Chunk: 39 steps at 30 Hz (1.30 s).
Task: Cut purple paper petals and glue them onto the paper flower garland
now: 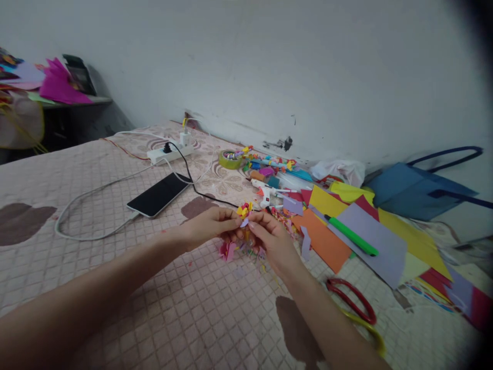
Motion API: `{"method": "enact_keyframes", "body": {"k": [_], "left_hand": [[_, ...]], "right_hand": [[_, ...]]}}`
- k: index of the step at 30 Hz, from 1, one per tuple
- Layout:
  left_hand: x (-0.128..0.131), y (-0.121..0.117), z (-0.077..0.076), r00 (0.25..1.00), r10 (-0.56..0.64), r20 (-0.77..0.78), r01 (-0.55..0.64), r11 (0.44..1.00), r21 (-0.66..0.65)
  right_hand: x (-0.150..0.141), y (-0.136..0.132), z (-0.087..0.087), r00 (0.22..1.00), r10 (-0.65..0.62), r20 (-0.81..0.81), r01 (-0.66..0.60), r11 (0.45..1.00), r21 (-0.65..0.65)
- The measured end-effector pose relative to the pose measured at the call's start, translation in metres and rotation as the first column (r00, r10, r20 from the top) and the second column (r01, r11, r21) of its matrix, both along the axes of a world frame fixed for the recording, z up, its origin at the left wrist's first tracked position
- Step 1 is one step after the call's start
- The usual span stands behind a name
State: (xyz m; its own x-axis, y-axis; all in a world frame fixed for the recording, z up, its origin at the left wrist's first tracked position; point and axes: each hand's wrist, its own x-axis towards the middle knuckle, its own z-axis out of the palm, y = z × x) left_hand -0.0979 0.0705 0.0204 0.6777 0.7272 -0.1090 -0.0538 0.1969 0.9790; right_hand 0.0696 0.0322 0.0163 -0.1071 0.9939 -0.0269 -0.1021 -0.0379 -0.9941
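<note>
My left hand (219,225) and my right hand (272,239) meet over the bedspread, both with fingers pinched. Between their fingertips is a small light purple paper piece (245,222). A yellow and red paper flower (244,209) shows just above it; I cannot tell whether it is held too or lies behind. Below my fingers lie a pink paper flower (227,250) and scattered paper snippets (263,268). A white glue gun (265,194) rests behind my right hand.
Left are a phone (158,195) on its cable and a white power strip (170,153). Right are coloured paper sheets (321,239), a green marker (352,235), red- and yellow-handled scissors (352,300) and a blue bag (419,190). A tape roll (230,160) sits near the wall.
</note>
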Motion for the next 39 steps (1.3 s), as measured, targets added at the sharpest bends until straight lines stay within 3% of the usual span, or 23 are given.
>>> {"method": "enact_keyframes", "body": {"k": [4, 10, 14, 20, 26, 29, 34, 39], "left_hand": [[0.002, 0.000, -0.001, 0.997, 0.045, -0.062, -0.035, 0.987, 0.156], [0.002, 0.001, -0.002, 0.998, 0.036, -0.047, -0.028, 0.988, 0.151], [0.003, -0.002, 0.001, 0.992, 0.116, -0.044, -0.101, 0.959, 0.264], [0.003, -0.011, 0.009, 0.923, 0.349, -0.164, -0.185, 0.774, 0.605], [0.004, -0.015, 0.007, 0.849, 0.477, -0.227, -0.128, 0.602, 0.788], [0.004, -0.014, 0.005, 0.836, 0.498, -0.230, -0.100, 0.550, 0.829], [0.005, -0.015, 0.005, 0.834, 0.493, -0.247, -0.076, 0.545, 0.835], [0.005, -0.015, 0.005, 0.868, 0.421, -0.263, -0.109, 0.679, 0.726]], "right_hand": [[0.001, 0.000, -0.002, 0.995, -0.023, 0.096, 0.013, 0.995, 0.102], [0.001, -0.001, -0.001, 0.991, -0.010, 0.133, -0.005, 0.993, 0.115], [0.000, -0.001, -0.001, 0.995, -0.006, 0.099, -0.004, 0.995, 0.100], [0.001, 0.000, -0.004, 0.995, -0.003, 0.096, -0.006, 0.996, 0.087], [0.000, 0.000, -0.003, 0.991, 0.008, 0.131, -0.024, 0.993, 0.116], [0.000, 0.000, -0.003, 0.987, 0.002, 0.159, -0.024, 0.990, 0.138], [0.000, -0.001, -0.004, 0.979, -0.016, 0.205, -0.019, 0.986, 0.167], [0.000, 0.000, -0.004, 0.972, -0.045, 0.230, -0.007, 0.975, 0.220]]}}
